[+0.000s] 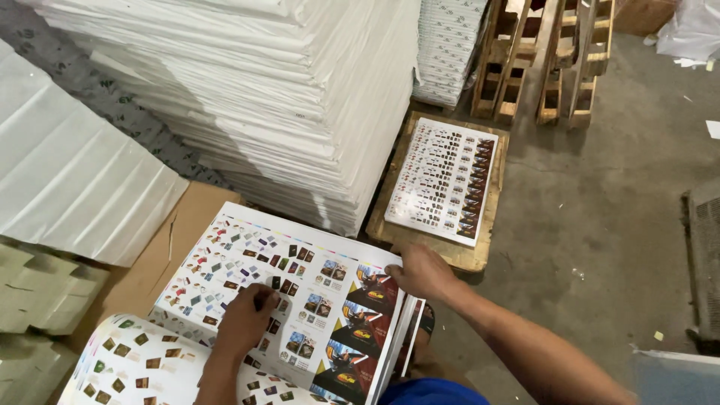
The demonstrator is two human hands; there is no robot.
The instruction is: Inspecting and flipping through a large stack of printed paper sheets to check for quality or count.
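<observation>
A stack of large printed sheets (225,262), white with rows of small coloured pictures, lies in front of me on brown cardboard. My left hand (244,322) presses flat on the top sheet near its middle. My right hand (421,271) grips the stack's far right corner, fingers curled over the edge. A curled printed sheet (135,367) bulges up at the lower left, under my left forearm. A second, smaller pile of printed sheets (444,180) rests on a wooden board (390,217) on the floor beyond my right hand.
A tall stack of white paper (262,97) stands behind the sheets, with another white pile (67,172) at left. Wooden pallets (540,60) lean upright at the back. Grey concrete floor (600,195) spreads to the right. Brown cardboard (161,255) lies under the stack.
</observation>
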